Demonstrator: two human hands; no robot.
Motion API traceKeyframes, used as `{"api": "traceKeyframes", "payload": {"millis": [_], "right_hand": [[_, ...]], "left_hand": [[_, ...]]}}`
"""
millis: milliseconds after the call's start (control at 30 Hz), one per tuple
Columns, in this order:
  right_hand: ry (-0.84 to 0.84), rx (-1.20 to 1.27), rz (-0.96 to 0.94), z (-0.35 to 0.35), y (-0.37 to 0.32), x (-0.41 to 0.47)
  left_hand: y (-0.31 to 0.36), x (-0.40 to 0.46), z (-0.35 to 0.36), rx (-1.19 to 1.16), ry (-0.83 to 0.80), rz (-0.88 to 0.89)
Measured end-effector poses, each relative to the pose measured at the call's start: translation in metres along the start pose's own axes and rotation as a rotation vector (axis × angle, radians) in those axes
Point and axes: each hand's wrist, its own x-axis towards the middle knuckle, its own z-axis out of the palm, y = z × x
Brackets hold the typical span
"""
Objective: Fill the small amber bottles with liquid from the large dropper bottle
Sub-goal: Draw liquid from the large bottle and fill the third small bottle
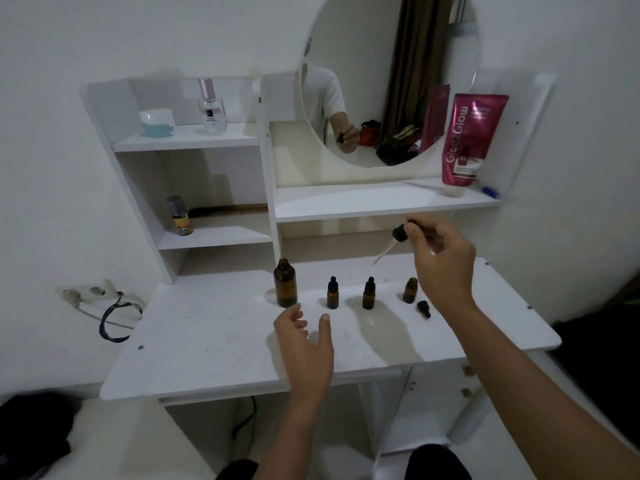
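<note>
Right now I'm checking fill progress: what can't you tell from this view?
- Liquid levels in the small amber bottles and large bottle: dark glass, too small.
- Liquid in the dropper: pipette too thin.
- Rightmost open bottle: partly behind the right hand.

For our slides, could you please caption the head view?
Right hand holds the dropper above uncapped small bottle; left hand open.
</note>
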Motion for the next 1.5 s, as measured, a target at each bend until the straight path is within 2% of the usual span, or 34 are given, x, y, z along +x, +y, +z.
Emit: {"api": "traceKeyframes", "payload": {"millis": [100, 300, 467, 733, 1000, 1500], "right_hand": [[0.022, -0.045, 0.019, -0.023, 0.014, 0.001], [0.038, -0.145, 0.037, -0.053, 0.043, 0.0], [0.038, -0.155, 0.024, -0.057, 0.056, 0.003], [-0.001, -0.168, 0.015, -0.054, 0.072, 0.008], [-0.036, -0.159, -0.021, -0.05, 0.073, 0.012], [-0.036, -0.169, -0.079, -0.043, 0.082, 0.017]], "left_hand": [[0.01, -0.024, 0.03, -0.017, -0.094, 0.015], [0.02, -0.049, 0.085, 0.072, -0.437, 0.13], [0.026, -0.033, 0.117, 0.199, -0.555, 0.185], [0.023, -0.014, 0.151, 0.278, -0.555, 0.213], [0.021, -0.003, 0.17, 0.337, -0.465, 0.223], [0.003, 0.007, 0.185, 0.274, -0.393, 0.277]]}}
